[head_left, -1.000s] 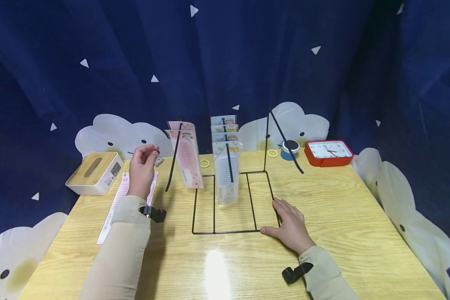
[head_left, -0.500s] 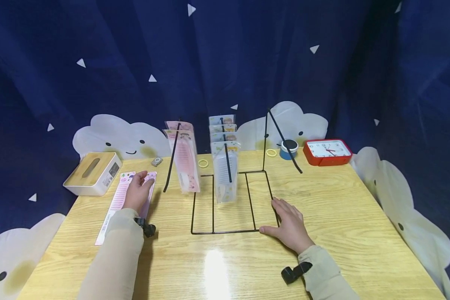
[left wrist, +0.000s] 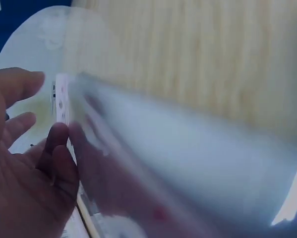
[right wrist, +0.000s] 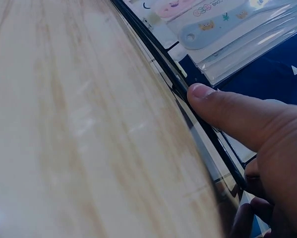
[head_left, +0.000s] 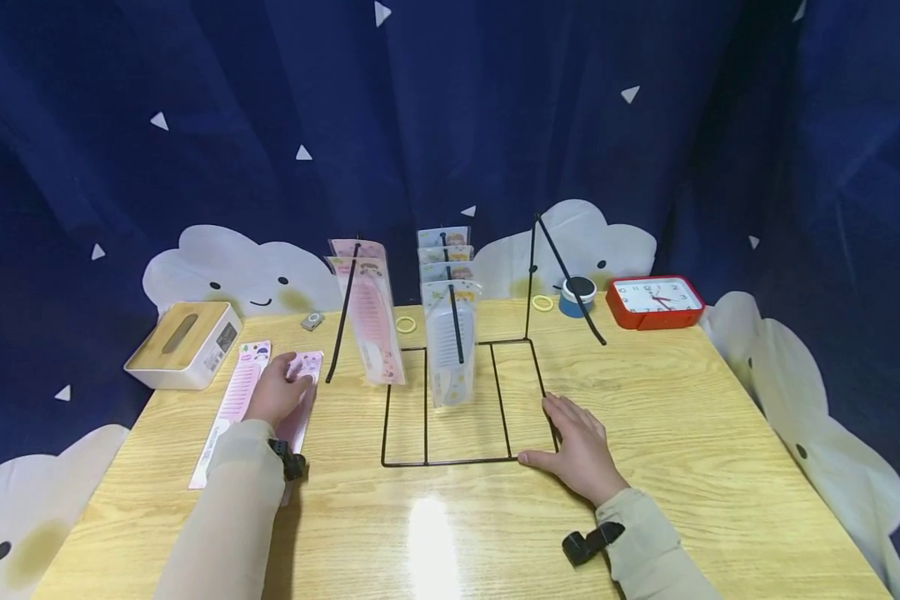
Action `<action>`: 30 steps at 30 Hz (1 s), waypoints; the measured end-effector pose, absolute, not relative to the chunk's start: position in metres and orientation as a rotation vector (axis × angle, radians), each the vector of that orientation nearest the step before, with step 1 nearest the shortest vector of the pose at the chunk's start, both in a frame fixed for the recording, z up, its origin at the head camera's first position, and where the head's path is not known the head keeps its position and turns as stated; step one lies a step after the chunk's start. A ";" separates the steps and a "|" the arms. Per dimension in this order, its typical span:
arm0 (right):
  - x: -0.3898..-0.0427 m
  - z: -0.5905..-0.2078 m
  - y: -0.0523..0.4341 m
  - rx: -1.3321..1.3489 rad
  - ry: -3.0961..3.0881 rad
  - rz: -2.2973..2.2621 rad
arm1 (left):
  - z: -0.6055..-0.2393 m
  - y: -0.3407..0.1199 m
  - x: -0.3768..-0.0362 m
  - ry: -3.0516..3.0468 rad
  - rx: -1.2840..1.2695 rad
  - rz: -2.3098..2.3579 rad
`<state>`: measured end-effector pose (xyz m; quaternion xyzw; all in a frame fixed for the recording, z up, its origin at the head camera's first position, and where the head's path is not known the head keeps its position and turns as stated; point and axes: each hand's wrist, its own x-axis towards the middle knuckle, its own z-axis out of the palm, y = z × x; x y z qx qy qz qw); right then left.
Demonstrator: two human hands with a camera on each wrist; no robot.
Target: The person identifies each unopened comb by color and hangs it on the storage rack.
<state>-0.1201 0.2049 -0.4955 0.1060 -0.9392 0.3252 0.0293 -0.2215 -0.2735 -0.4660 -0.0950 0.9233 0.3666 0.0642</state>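
Note:
At the left of the table my left hand point(head_left: 273, 396) pinches the edge of a pink packaged comb point(head_left: 309, 367), partly hidden under the hand. In the left wrist view its clear wrapper point(left wrist: 198, 158) slants up, blurred. Beside it lies another pink packaged comb point(head_left: 238, 396). My right hand point(head_left: 581, 454) rests at the front right corner of a black wire rack point(head_left: 465, 461), thumb point(right wrist: 203, 93) pressing on the front bar and fingers along the side. Two pink packaged combs point(head_left: 371, 312) hang on the rack's left hook, several blue ones point(head_left: 450, 333) on the middle hook.
The rack's right hook point(head_left: 570, 279) carries nothing. Behind stand a tissue box point(head_left: 183, 346), a small grey clip device point(head_left: 312, 321), two yellow rings point(head_left: 407, 325), a blue jar point(head_left: 577, 298) and a red clock point(head_left: 656, 303). A dark blue curtain closes off the back.
My left hand has come down from beside the rack to the pink packaged combs and shifted one to the right, apart from the other. My right hand has stayed on the rack.

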 end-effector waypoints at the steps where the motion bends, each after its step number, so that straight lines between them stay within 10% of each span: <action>1: -0.120 -0.495 0.205 0.326 -2.897 1.004 | -0.466 -0.273 -0.222 2.781 -0.289 1.079; 30: -0.121 -0.497 0.206 0.328 -2.903 1.000 | -0.411 -0.254 -0.199 2.904 -0.152 1.276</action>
